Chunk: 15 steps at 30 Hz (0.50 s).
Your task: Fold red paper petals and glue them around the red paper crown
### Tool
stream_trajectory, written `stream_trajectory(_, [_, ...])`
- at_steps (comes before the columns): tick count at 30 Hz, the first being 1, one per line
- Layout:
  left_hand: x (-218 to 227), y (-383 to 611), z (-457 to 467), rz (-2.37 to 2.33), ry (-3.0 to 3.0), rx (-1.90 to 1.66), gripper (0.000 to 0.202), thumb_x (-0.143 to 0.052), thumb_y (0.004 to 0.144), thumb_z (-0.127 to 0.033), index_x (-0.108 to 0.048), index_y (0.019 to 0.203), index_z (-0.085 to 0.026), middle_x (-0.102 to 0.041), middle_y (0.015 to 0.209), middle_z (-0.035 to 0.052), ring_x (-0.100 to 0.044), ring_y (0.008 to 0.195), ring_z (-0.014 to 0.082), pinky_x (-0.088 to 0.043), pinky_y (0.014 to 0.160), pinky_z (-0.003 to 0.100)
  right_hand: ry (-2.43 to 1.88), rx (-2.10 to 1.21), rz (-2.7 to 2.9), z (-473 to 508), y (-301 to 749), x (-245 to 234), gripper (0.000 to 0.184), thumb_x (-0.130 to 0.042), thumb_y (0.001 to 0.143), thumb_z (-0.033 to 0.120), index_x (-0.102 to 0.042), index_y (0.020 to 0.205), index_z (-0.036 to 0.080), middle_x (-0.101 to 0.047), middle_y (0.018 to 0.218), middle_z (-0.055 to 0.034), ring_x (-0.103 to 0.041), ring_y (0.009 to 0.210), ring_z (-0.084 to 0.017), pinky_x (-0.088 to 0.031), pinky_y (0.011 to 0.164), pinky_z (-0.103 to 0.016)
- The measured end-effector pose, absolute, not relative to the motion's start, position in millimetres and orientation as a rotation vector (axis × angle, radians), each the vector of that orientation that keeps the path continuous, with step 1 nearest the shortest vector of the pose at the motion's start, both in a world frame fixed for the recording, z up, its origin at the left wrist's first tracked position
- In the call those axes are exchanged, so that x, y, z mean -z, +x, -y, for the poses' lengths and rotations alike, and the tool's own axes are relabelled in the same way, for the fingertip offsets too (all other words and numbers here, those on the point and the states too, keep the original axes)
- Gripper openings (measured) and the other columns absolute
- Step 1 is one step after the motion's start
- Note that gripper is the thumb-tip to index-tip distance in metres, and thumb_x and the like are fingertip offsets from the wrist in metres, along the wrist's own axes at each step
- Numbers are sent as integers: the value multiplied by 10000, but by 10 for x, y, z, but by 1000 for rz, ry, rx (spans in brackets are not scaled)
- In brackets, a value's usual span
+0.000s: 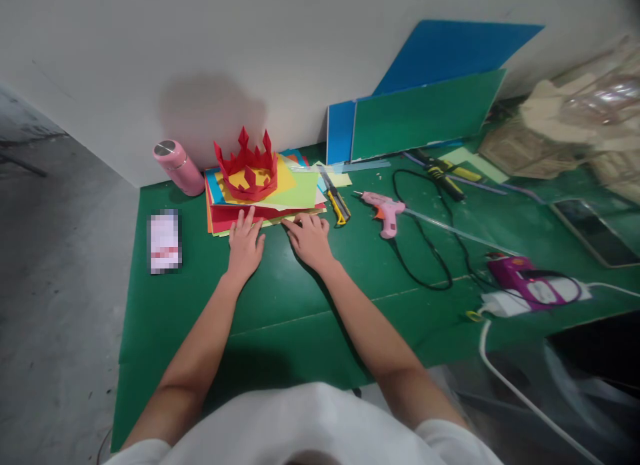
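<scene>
A stack of coloured paper sheets (295, 188) lies on the green table cover (280, 292) near the wall. On top of the stack stands a red folded paper crown (247, 168). My left hand (245, 242) lies flat with its fingers stretched out, the fingertips on the near edge of the stack. My right hand (310, 237) rests beside it, fingers reaching to the stack's front edge, holding nothing I can make out.
A pink bottle (179, 166) lies left of the stack, a small packet (165, 241) nearer left. Right of the stack: a yellow utility knife (337, 204), pink glue gun (385, 210) with black cord, purple device (525, 283), blue and green boards (425, 112) against the wall.
</scene>
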<state>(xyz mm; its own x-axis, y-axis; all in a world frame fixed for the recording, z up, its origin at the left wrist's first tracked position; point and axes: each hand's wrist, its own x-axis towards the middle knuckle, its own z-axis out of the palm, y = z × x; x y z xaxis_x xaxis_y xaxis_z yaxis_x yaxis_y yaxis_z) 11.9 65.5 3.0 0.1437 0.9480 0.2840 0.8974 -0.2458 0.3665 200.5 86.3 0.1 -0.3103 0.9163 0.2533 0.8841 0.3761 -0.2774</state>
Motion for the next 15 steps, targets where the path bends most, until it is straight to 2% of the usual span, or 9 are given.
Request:
stream_trajectory(6, [-116,125,-781,-1872,2351,-676,290,-452,931,-217,-585,1189,-228,-327,1557,97,-286,1437,312,-314,1103,555,-1547,-129,2268,-860,2017,2,354,-407,962,279,-588,1265,302,-606,1251,-80,-467,1101,-271,-277,902,-449])
stream_trajectory(11, [-176,75,-919,-1924,2362,-653,211,-548,902,-295,-647,1077,-231,-497,1418,110,-485,1251,322,-393,1005,504,-1520,-181,2229,-896,2055,-1,377,-382,966,241,-531,1310,275,-596,1333,-58,-461,1208,-247,-261,935,-444])
stream_trajectory(15, [-185,36,-1028,-1971,2384,-596,246,-602,867,-383,-678,1041,-228,-572,1264,132,-519,1138,334,-405,941,487,-1544,-236,2200,-912,2079,-31,363,-394,946,206,-547,1273,252,-587,1360,-57,-454,1246,-248,-261,939,-443])
